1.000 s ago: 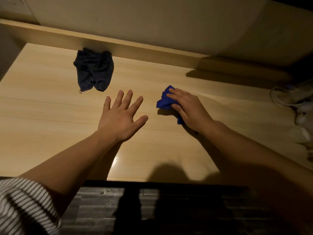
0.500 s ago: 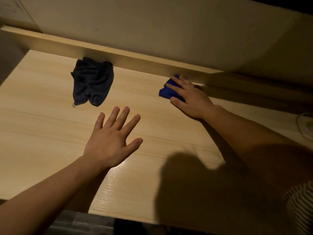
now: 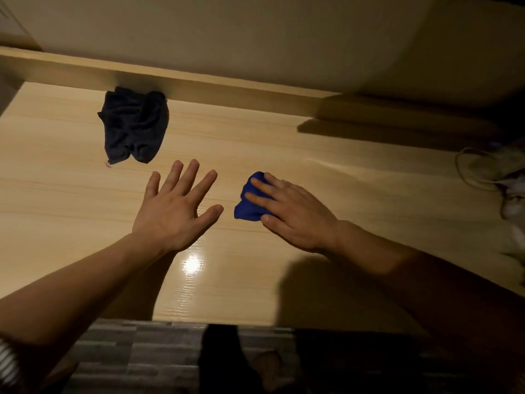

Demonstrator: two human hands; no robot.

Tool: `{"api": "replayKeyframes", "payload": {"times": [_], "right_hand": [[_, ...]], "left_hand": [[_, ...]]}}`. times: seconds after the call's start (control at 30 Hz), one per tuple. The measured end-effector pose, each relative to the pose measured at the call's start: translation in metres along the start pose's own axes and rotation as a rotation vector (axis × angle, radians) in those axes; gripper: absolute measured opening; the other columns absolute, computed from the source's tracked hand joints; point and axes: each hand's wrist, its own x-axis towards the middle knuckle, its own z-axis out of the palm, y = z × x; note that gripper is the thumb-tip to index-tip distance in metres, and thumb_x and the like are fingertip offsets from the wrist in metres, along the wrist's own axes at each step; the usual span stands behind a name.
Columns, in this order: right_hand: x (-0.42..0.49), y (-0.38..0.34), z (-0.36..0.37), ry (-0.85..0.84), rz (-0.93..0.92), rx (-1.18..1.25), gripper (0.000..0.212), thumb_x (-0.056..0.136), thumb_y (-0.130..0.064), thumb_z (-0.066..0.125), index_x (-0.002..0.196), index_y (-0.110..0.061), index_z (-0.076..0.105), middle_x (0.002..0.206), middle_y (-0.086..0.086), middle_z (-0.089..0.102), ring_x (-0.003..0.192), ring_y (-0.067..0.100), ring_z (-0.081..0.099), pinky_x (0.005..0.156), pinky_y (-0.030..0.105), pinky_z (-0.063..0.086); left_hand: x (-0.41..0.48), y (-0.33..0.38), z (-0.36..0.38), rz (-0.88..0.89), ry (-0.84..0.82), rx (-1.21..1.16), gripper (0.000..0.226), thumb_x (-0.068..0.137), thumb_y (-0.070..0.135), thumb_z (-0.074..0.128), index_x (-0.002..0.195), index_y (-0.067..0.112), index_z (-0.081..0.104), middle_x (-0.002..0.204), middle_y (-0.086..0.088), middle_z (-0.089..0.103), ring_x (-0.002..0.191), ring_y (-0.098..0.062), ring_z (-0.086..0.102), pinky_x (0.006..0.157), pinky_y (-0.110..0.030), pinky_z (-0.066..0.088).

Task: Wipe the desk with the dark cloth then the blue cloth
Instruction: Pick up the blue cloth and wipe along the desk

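Observation:
A crumpled blue cloth lies bunched on the light wooden desk, near its middle. My right hand presses down on it with the fingers laid over its top; most of the cloth is hidden under the palm. My left hand rests flat on the desk just left of it, fingers spread, holding nothing. The dark cloth sits loose at the back left, against the raised back edge, apart from both hands.
A raised wooden ledge runs along the back of the desk. White cables and pale objects lie at the right edge. The desk's front edge is close to me, with the floor below it.
My right hand has slid the blue cloth from the back ledge toward me, to the middle of the desk. The left hand stays flat. The dark cloth has not moved.

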Motion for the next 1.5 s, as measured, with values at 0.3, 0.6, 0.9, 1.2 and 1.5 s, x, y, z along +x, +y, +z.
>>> {"api": "replayKeyframes", "payload": {"times": [0.3, 0.6, 0.9, 1.2, 1.5], "right_hand": [[-0.083, -0.090, 0.037, -0.032, 0.021, 0.073, 0.056, 0.111, -0.040, 0.042, 0.164, -0.027, 0.027, 0.173, -0.004, 0.014, 0.160, 0.018, 0.002, 0.126, 0.036, 0.010], [-0.131, -0.148, 0.055, -0.015, -0.024, 0.352, 0.043, 0.102, -0.011, 0.062, 0.145, -0.005, 0.057, 0.159, 0.013, 0.046, 0.154, 0.033, 0.031, 0.120, 0.046, 0.033], [-0.103, -0.076, -0.014, 0.249, 0.228, 0.329, 0.044, 0.105, -0.011, 0.056, 0.149, -0.009, 0.053, 0.160, 0.010, 0.045, 0.153, 0.027, 0.034, 0.124, 0.048, 0.025], [0.002, 0.075, -0.066, 0.192, 0.321, 0.027, 0.046, 0.110, -0.023, 0.049, 0.155, -0.023, 0.043, 0.166, 0.002, 0.037, 0.155, 0.024, 0.025, 0.122, 0.047, 0.021], [0.050, 0.136, -0.056, 0.068, 0.366, -0.016, 0.057, 0.104, -0.062, 0.029, 0.158, -0.043, 0.028, 0.167, -0.009, 0.032, 0.150, 0.025, 0.031, 0.114, 0.055, 0.028]], "left_hand": [[0.002, -0.002, -0.002, 0.022, -0.030, 0.006, 0.083, 0.094, 0.088, 0.001, 0.167, 0.049, -0.005, 0.179, 0.003, -0.009, 0.165, -0.024, -0.013, 0.129, -0.060, -0.004], [0.004, 0.034, -0.009, 0.159, 0.013, -0.118, 0.080, 0.099, 0.080, 0.015, 0.168, 0.042, 0.009, 0.180, -0.003, 0.007, 0.165, -0.027, 0.002, 0.129, -0.057, -0.003], [0.007, 0.076, 0.010, 0.156, -0.023, -0.039, 0.083, 0.097, 0.084, 0.003, 0.169, 0.043, -0.002, 0.179, 0.000, -0.008, 0.164, -0.025, -0.014, 0.130, -0.060, -0.003], [0.010, 0.076, 0.014, 0.139, -0.006, -0.019, 0.078, 0.099, 0.083, 0.003, 0.167, 0.047, -0.009, 0.177, 0.004, -0.016, 0.163, -0.021, -0.022, 0.130, -0.057, -0.007], [0.010, 0.075, 0.018, 0.134, 0.005, 0.004, 0.077, 0.101, 0.081, 0.009, 0.168, 0.046, -0.004, 0.178, 0.004, -0.013, 0.164, -0.021, -0.019, 0.131, -0.058, -0.003]]}}
